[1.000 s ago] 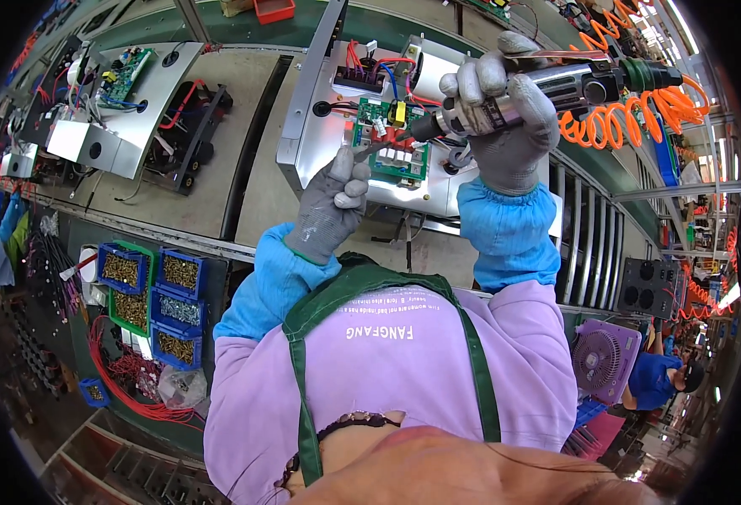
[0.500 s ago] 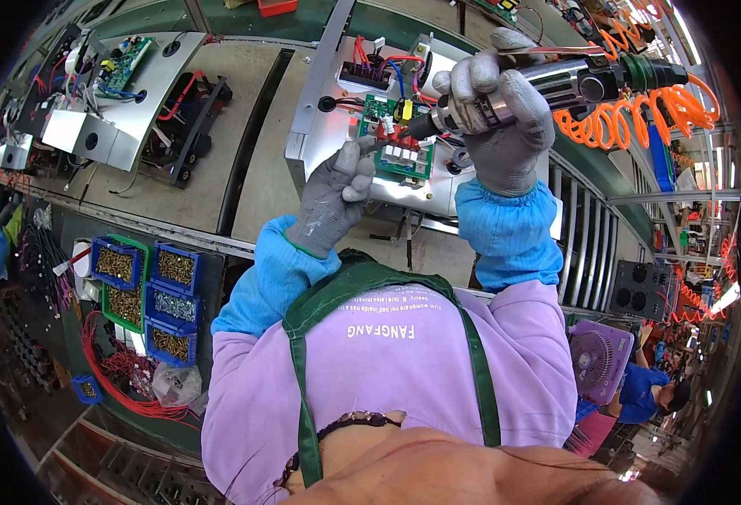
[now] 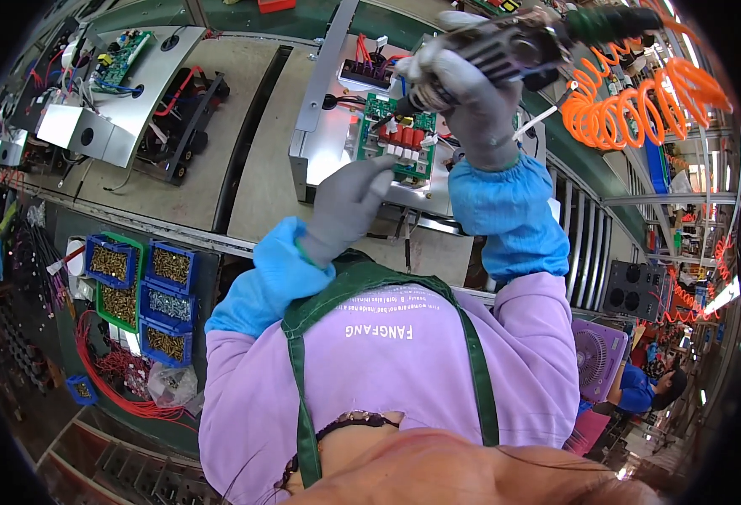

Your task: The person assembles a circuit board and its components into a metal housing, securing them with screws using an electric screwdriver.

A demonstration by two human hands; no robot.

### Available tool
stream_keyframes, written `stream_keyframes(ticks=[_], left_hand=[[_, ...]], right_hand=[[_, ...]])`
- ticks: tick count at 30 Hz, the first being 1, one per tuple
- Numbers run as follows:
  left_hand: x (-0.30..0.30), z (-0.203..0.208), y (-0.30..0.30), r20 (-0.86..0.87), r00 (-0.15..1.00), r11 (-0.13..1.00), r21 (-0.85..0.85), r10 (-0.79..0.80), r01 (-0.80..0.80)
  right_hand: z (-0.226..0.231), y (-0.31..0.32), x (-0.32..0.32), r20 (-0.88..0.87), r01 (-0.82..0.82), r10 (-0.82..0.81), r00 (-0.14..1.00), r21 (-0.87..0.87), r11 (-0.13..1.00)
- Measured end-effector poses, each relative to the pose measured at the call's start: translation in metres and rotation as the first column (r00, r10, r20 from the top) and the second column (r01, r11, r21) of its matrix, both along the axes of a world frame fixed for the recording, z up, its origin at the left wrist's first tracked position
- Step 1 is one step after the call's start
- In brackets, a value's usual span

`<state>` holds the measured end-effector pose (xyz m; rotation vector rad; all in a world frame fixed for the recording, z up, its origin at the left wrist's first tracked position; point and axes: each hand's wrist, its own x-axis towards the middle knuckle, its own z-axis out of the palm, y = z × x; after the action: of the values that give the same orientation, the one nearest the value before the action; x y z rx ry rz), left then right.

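My right hand (image 3: 471,105), in a grey glove, is closed around a pneumatic screwdriver (image 3: 514,50) with a dark tip. The tool tilts down to the left, its tip by the upper left part of a green circuit board (image 3: 425,168). On that board sit a row of red parts (image 3: 404,136) and several white blocks. The board lies in a silver metal housing (image 3: 324,156). My left hand (image 3: 349,206), also gloved, is at the board's near edge with fingers stretched toward the white blocks. Nothing shows in it, though its fingertips are partly hidden.
A second metal unit with a board (image 3: 147,101) stands at the left on the bench. Blue bins (image 3: 168,263) of screws sit at the lower left, beside red wires (image 3: 114,396). Orange coiled hose (image 3: 623,118) hangs at right, above metal rollers (image 3: 585,227). A person (image 3: 644,387) is farther right.
The screwdriver and my right hand have shifted up and left along the board. My left hand has drawn down from the tool tip, its pinch loosened.
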<state>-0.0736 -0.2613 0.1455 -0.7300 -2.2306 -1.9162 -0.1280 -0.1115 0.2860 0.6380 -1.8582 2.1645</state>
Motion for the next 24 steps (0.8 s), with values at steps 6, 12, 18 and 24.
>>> stream_keyframes(ticks=[6, 12, 18, 24], left_hand=[[-0.022, 0.000, 0.020, -0.247, 0.967, 0.868, -0.468, 0.053, -0.167], [-0.025, -0.006, 0.023, -0.251, 0.967, 0.885, -0.437, 0.053, -0.162], [-0.028, -0.002, 0.025, -0.235, 0.970, 0.892, -0.423, 0.061, -0.159], [-0.030, -0.005, 0.028, -0.223, 0.973, 0.897, -0.417, 0.057, -0.148]], right_hand=[[-0.011, -0.008, -0.009, 0.003, 0.069, -0.070, 0.998, 0.148, 0.987], [-0.017, -0.008, -0.014, -0.020, 0.085, -0.083, 0.996, 0.328, 0.941], [-0.022, -0.008, -0.018, -0.010, 0.133, -0.135, 0.991, 0.258, 0.957], [-0.017, -0.012, -0.027, 0.053, 0.075, -0.085, 0.995, 0.170, 0.983]])
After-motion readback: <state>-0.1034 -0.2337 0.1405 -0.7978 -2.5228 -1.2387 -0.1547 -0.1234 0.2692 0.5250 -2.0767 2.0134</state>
